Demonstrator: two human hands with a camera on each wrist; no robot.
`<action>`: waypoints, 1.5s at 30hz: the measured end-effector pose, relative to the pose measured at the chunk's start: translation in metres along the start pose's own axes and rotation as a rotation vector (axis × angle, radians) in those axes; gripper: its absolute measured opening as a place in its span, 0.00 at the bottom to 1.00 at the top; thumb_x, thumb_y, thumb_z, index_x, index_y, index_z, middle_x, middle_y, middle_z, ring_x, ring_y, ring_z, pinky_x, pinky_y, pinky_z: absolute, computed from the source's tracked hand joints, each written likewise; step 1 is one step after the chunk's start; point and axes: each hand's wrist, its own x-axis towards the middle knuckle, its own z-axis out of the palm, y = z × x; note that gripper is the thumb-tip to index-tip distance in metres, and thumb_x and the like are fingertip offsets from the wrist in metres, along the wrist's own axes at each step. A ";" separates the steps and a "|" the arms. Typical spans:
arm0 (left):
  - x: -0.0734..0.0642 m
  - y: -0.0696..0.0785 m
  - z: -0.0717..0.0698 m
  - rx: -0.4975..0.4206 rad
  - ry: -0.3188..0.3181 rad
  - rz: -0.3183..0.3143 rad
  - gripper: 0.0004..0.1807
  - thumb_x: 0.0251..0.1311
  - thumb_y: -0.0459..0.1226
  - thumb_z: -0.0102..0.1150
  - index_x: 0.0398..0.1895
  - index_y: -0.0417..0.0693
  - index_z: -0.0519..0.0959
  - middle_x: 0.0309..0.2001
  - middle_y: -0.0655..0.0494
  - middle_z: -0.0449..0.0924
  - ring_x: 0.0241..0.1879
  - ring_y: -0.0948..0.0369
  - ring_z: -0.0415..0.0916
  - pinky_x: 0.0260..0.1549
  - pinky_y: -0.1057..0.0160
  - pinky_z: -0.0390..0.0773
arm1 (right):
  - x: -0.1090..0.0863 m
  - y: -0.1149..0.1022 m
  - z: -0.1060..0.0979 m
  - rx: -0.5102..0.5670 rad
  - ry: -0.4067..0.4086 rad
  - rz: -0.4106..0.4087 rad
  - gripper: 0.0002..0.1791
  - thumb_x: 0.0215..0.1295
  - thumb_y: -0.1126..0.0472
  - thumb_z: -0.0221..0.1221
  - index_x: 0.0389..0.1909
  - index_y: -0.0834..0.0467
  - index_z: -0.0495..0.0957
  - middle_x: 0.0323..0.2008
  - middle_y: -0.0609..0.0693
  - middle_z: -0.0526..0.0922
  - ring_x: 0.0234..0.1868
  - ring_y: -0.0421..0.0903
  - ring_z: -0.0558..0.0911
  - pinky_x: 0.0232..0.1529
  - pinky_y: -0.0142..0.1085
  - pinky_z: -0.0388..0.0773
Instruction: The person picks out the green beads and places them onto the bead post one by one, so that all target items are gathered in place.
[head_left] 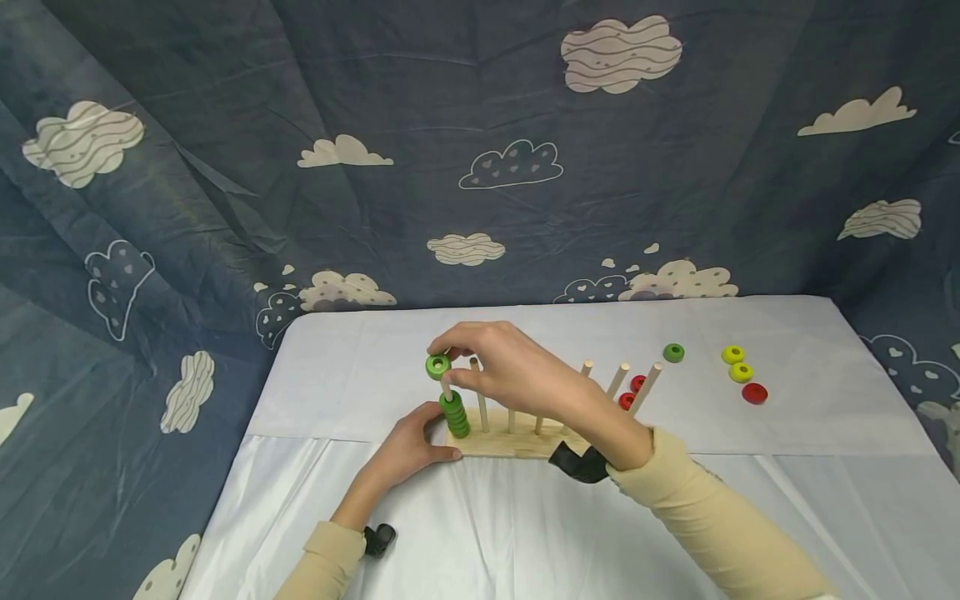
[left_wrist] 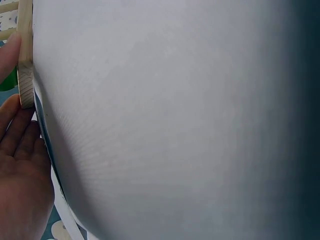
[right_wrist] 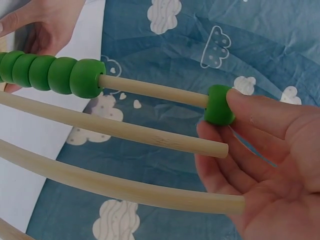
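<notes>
My right hand pinches a green bead between thumb and fingers. The bead sits at the top end of the leftmost peg of a wooden peg stand; the peg's tip is hidden inside it. Lower on that peg is a stack of several green beads, with bare wood between. My left hand grips the stand's left end, its thumb at the front edge. In the left wrist view, the fingers reach round the end of the base.
More bare pegs rise along the stand, partly behind the right forearm. Two red beads show behind the right-hand pegs. Farther right on the white cloth lie a green bead, two yellow beads and a red bead.
</notes>
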 end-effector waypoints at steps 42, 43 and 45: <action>-0.001 0.003 0.001 -0.006 0.005 -0.024 0.40 0.45 0.46 0.76 0.64 0.58 0.70 0.63 0.61 0.71 0.68 0.57 0.61 0.67 0.50 0.59 | -0.036 -0.005 -0.003 0.118 0.154 -0.157 0.20 0.61 0.64 0.65 0.54 0.51 0.78 0.51 0.37 0.79 0.47 0.32 0.76 0.49 0.32 0.76; -0.001 0.003 0.001 -0.004 0.006 -0.026 0.40 0.45 0.46 0.76 0.65 0.58 0.70 0.63 0.61 0.71 0.68 0.57 0.60 0.67 0.50 0.59 | -0.039 -0.006 -0.003 0.132 0.154 -0.168 0.20 0.61 0.64 0.65 0.55 0.51 0.78 0.51 0.38 0.79 0.48 0.32 0.76 0.50 0.32 0.76; -0.001 0.003 0.002 0.003 0.007 -0.031 0.41 0.44 0.46 0.76 0.65 0.58 0.70 0.63 0.61 0.71 0.69 0.57 0.60 0.68 0.50 0.59 | -0.045 -0.007 -0.001 0.152 0.150 -0.175 0.21 0.61 0.64 0.65 0.55 0.50 0.78 0.52 0.38 0.79 0.50 0.33 0.77 0.52 0.33 0.76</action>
